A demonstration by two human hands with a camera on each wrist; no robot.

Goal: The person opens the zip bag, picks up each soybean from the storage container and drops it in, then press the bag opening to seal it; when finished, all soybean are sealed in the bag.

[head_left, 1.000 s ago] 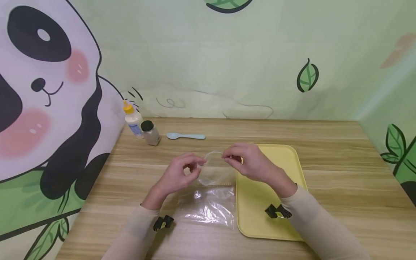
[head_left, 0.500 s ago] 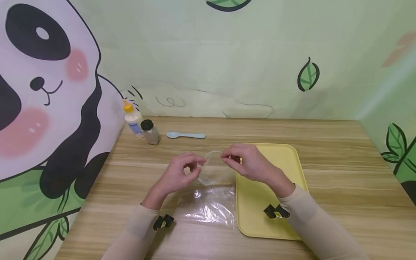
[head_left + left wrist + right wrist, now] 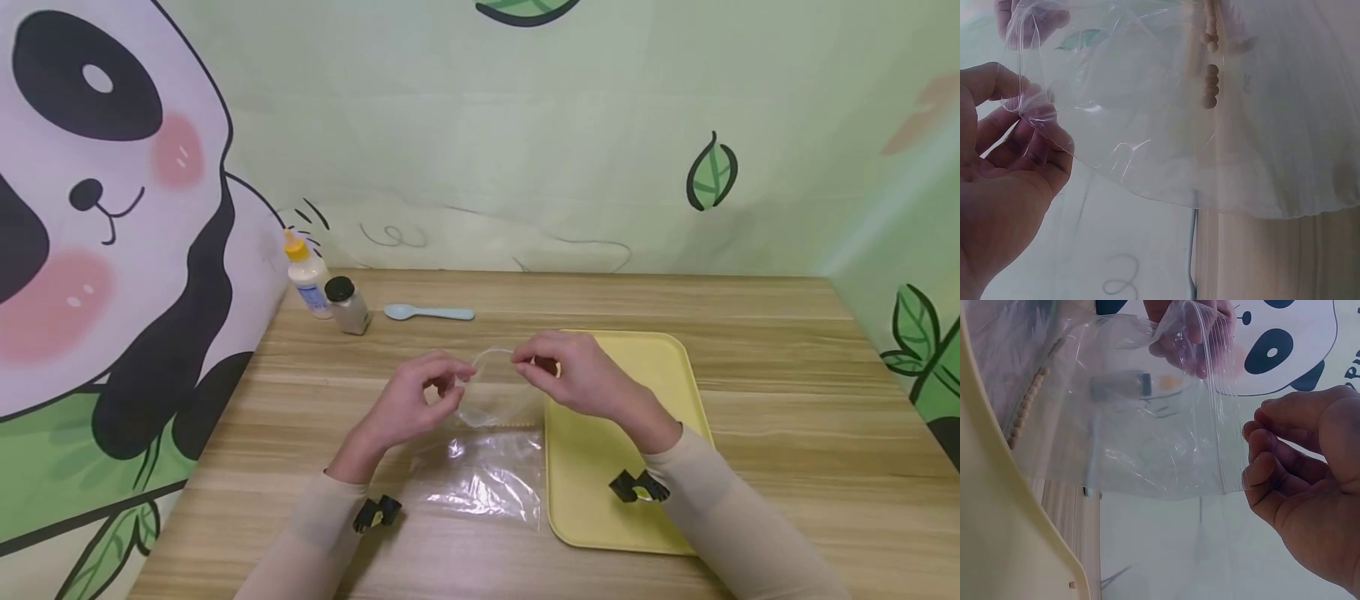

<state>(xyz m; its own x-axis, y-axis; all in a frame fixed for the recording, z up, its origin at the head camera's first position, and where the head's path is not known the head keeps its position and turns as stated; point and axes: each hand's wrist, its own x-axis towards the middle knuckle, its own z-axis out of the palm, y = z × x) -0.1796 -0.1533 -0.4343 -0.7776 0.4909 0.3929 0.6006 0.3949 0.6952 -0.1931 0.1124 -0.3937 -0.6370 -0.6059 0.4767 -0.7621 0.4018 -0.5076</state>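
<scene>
A clear zip bag (image 3: 1147,444) hangs upright between my hands, its mouth at the top. My left hand (image 3: 420,400) pinches one side of the rim. At the other end of the rim my right hand (image 3: 573,375) pinches the edge near the zip strip (image 3: 1213,394). Several small tan round beads (image 3: 1025,406) lie in a row by the bag's lower edge; whether they are inside it I cannot tell. More clear plastic (image 3: 480,483) lies flat on the table in front; its link to the held bag is unclear.
A yellow tray (image 3: 600,517) lies to the right, partly under my right arm. At the back left stand a yellow-capped bottle (image 3: 307,279) and a black-lidded jar (image 3: 349,312). A pale blue spoon (image 3: 431,313) lies beside them. A tiny tan piece (image 3: 1072,585) is on the tray.
</scene>
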